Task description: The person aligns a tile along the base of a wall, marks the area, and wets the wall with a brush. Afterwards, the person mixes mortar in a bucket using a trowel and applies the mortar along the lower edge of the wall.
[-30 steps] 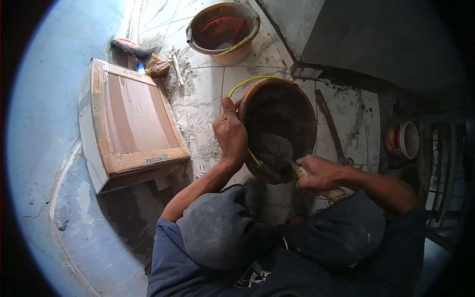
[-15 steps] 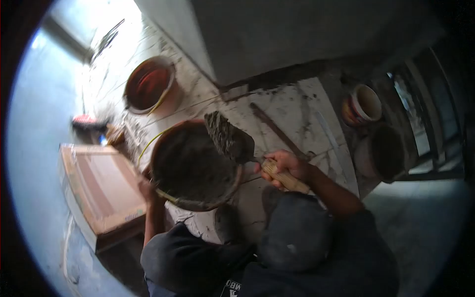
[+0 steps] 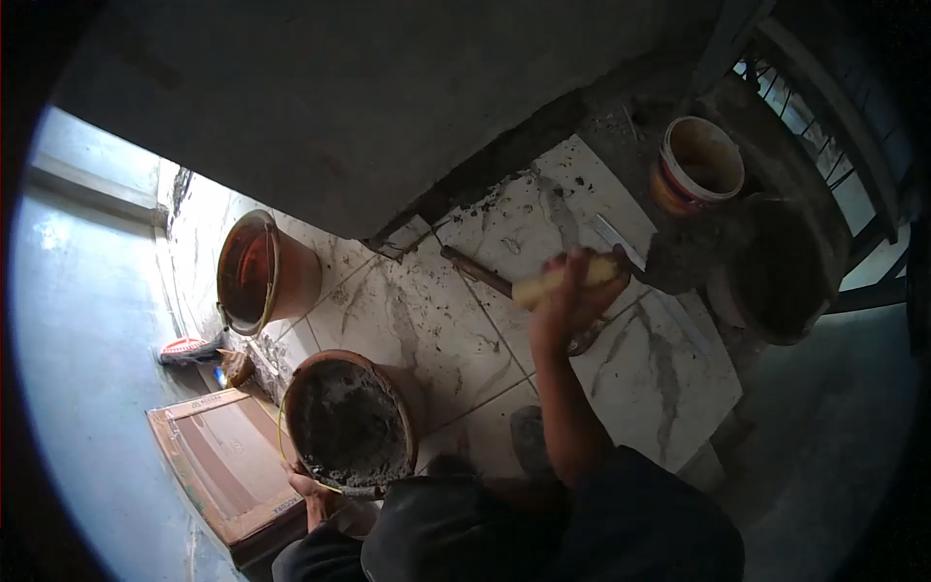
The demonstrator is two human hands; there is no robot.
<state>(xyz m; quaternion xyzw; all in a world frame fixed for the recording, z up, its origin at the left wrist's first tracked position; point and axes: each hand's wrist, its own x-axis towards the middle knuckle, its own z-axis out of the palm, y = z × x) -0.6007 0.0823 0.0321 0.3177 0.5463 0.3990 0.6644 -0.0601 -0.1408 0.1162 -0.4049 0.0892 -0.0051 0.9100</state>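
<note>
My right hand (image 3: 580,296) is wrapped around the wooden handle of a trowel (image 3: 538,288). Dark wet mortar (image 3: 684,254) shows at the blade end, close to a bucket (image 3: 722,296) at the right; the blade itself is hard to make out. Low on the left, my left hand (image 3: 312,487) grips the rim of a bucket of grey mortar (image 3: 351,427), beside its yellow handle. Beneath my right hand lies a tool with a dark wooden handle (image 3: 475,270) on the tiles, its far end partly hidden.
A reddish bucket (image 3: 296,276) stands at left. A cardboard box (image 3: 233,466) lies against the blue wall, near a brush (image 3: 189,351). A grey wall block (image 3: 291,126) juts out above the marbled tiles (image 3: 417,320). A paint tub (image 3: 700,165) stands by the railing (image 3: 824,97).
My right hand has carried the loaded trowel from above the mortar bucket rightward to the bucket at the right. The view has turned right; my left hand stays at the mortar bucket.
</note>
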